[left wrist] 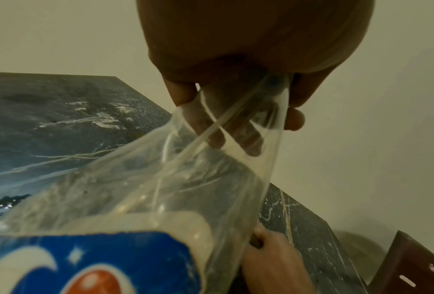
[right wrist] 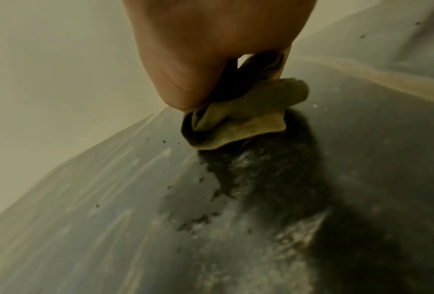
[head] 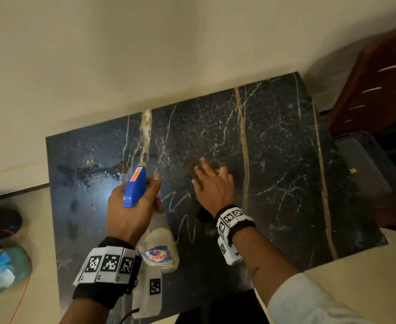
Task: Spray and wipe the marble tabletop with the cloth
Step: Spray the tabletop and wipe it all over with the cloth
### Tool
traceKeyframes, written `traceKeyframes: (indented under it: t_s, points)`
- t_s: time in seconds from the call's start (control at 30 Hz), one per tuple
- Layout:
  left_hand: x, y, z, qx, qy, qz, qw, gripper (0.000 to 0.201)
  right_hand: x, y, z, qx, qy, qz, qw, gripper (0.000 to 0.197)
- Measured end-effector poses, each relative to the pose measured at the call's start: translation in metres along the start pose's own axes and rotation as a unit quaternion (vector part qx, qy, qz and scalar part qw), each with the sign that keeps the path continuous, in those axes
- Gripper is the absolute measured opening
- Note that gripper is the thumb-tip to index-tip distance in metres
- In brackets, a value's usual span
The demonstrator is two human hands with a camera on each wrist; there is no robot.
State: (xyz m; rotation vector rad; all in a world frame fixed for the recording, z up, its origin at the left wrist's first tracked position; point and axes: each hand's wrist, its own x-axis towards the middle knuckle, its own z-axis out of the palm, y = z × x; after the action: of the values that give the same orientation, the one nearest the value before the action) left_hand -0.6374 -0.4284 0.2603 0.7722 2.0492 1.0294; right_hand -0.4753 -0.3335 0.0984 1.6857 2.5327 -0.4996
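Note:
The black marble tabletop point(head: 274, 160) with white and gold veins fills the middle of the head view. My left hand point(head: 131, 211) grips the neck of a clear spray bottle point(head: 158, 244), whose blue trigger head point(head: 135, 185) points away over the slab. A wet, shiny patch point(head: 98, 174) lies just beyond the nozzle. My right hand point(head: 213, 183) presses an olive cloth point(right wrist: 246, 119) onto the marble at mid-table, thumb pinching the bunched folds. In the left wrist view the bottle point(left wrist: 148, 199) hangs from my left hand's fingers point(left wrist: 296, 119).
A cream wall point(head: 145, 54) runs along the table's far edge. A dark red wooden piece of furniture point(head: 379, 78) and a grey tray point(head: 368, 164) stand at the right. On the floor at the left are a shoe point(head: 0, 220), a green object point(head: 5, 270) and a red wire point(head: 21, 298).

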Motion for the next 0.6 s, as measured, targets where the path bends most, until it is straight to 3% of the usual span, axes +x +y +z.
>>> traceKeyframes:
  t_s: [0.1,0.13,0.3,0.33,0.47,0.53,0.6]
  points:
    - [-0.011,-0.009,-0.003,0.000,-0.006,-0.003,1.000,0.041,-0.007,-0.008,0.001,0.033,0.028,0.122,0.992,0.050]
    - [-0.015,-0.011,-0.004,-0.002,-0.005,-0.005,1.000,0.042,-0.013,-0.016,0.003,0.038,0.029,0.133,0.990,0.051]
    - [-0.033,-0.022,-0.001,0.001,-0.012,-0.009,1.000,0.045,-0.034,-0.009,0.009,0.003,0.008,-0.025,1.000,0.048]
    - [-0.036,-0.024,-0.002,0.000,-0.013,-0.011,1.000,0.044,-0.033,0.002,0.008,0.006,0.010,-0.023,1.000,0.048]
    - [-0.045,-0.032,-0.010,0.009,-0.009,-0.007,1.000,0.041,-0.046,0.008,0.010,0.031,0.057,0.102,0.993,0.048]
    - [-0.048,-0.036,-0.012,0.017,-0.006,-0.005,1.000,0.042,-0.056,-0.002,0.014,0.030,0.039,0.081,0.996,0.048]
    - [-0.052,-0.038,-0.012,0.022,-0.010,-0.003,1.000,0.043,-0.065,0.001,0.017,0.019,0.022,-0.003,1.000,0.047]
